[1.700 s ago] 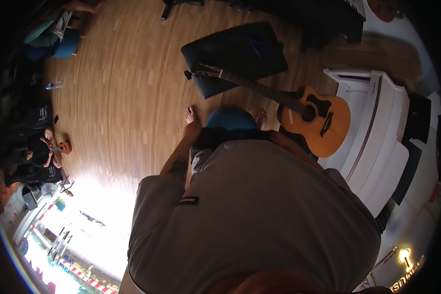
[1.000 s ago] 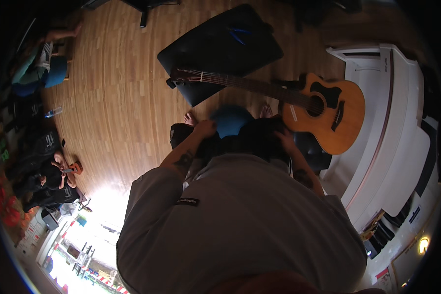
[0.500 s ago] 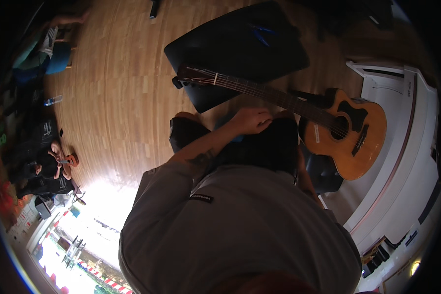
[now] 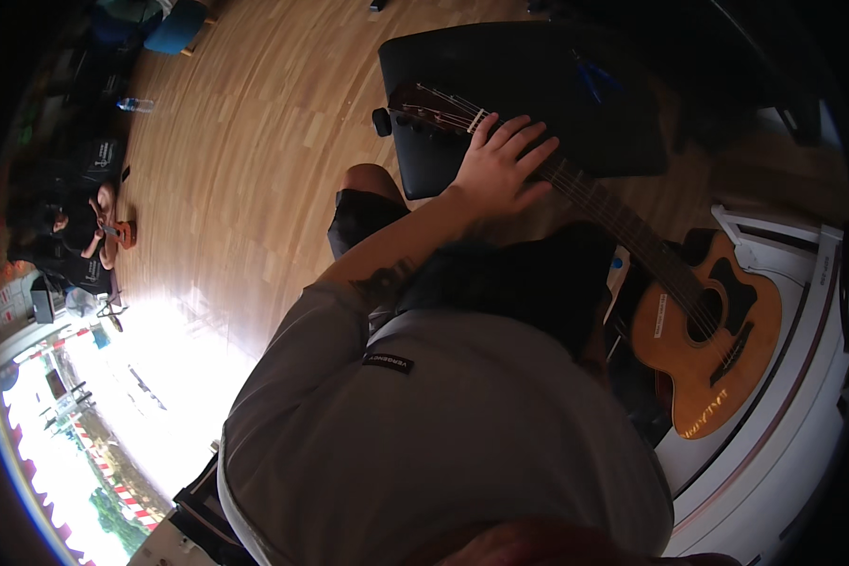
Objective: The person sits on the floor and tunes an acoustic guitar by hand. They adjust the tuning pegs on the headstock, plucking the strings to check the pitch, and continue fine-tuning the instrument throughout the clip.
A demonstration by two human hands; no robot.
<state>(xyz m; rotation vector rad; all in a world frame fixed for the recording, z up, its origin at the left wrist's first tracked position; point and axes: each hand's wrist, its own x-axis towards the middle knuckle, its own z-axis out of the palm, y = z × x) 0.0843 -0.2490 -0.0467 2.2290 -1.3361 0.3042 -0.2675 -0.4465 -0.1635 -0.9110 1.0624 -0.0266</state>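
Note:
An acoustic guitar (image 4: pixel 703 382) with a light wooden top and dark pickguard leans at my right, its neck slanting up to the left. Its headstock lies over a black padded bench (image 4: pixel 528 52). My left hand (image 4: pixel 500 174) reaches across to the neck just below the nut, fingers spread over the strings; whether the palm touches the neck I cannot tell. My right hand is out of sight, hidden by my body and the dark area beside my leg. On the bench's far right lies a blue-handled tool (image 4: pixel 596 80), probably pliers.
A white piano-like cabinet (image 4: pixel 797 349) curves along the right behind the guitar. At the far left a seated person (image 4: pixel 85 231) holds a small orange-brown guitar (image 4: pixel 125 234). A plastic bottle (image 4: pixel 135 105) and a blue chair (image 4: pixel 174 28) stand on the wooden floor (image 4: pixel 245 141).
My left hand has gone from a loosely curled pose above my lap up to the guitar neck, its fingers spreading. The whole view has shifted, with the guitar now lower and farther right.

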